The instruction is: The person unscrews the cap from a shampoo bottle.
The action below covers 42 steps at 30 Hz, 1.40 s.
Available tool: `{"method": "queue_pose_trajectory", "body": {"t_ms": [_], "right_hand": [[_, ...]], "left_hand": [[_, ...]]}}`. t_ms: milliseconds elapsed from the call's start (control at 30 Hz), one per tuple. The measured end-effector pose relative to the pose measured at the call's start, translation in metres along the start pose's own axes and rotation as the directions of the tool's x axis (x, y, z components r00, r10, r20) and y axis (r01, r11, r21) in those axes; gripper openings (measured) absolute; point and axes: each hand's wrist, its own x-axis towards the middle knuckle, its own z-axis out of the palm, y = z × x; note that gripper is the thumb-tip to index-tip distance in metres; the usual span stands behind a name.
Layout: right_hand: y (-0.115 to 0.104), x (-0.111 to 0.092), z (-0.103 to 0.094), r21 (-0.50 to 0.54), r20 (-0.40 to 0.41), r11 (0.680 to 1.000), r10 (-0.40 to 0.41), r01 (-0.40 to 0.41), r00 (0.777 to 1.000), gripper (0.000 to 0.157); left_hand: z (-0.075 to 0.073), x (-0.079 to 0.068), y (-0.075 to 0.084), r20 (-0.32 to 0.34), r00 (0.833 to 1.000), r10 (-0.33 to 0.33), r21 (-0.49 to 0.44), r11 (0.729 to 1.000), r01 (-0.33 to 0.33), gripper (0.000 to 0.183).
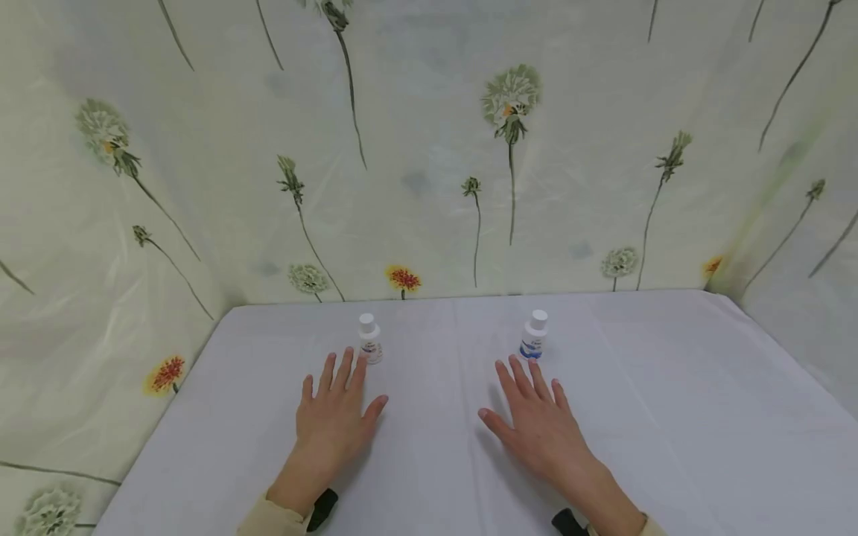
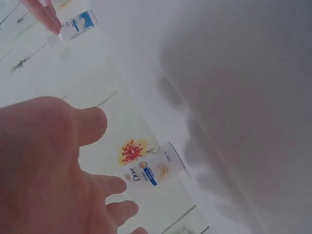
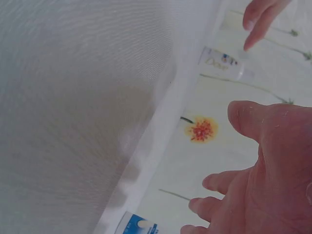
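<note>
White Dove bottle (image 1: 369, 336) and blue-banded bottle (image 1: 533, 340) are set upright just beyond left hand (image 1: 333, 420) and right hand (image 1: 541, 432), fingers spread, a reach seemingly in hand, curled fingers being needed for gripping

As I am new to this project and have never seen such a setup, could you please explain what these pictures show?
Certainly. There is no robot here, only a person's bare left hand and right hand.

The widest picture comes from a camera on the head, looking forward and down. The other two come from cameras on the wrists, so each shows one hand close up, with the scene tilted.

On the white-covered table stand two small white bottles, a left one and a right one, with a flower-patterned sheet behind.

Both hands reach over the table with fingers stretched towards the bottles; neither holds anything.
</note>
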Motion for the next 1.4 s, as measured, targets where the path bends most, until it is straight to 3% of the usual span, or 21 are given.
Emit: {"method": "queue_pose_trajectory", "body": {"t_ms": [500,967,1167,1400], "right_hand": [[-0.013,0.019,0.008,0.004,0.045,0.999,-0.033,0.033,0.998,0.077],[-0.025,0.034,0.018,0.013,0.028,0.994,-0.109,0.108,0.994,0.074],[-0.035,0.041,0.018,0.021,0.007,0.989,-0.147,0.147,0.989,0.073],[-0.043,0.050,0.020,0.058,0.043,0.988,-0.148,0.145,0.988,0.072]], "left_hand": [[-0.005,-0.001,-0.026,0.003,0.999,-0.040,-0.012,0.999,0.040,0.073],[-0.006,0.007,-0.052,-0.001,0.997,-0.076,-0.014,0.997,0.076,0.074],[-0.007,0.011,-0.060,-0.039,0.998,-0.056,-0.025,0.998,0.055,0.071],[-0.007,0.016,-0.067,-0.090,0.996,-0.024,-0.031,0.999,0.022,0.063]]}}
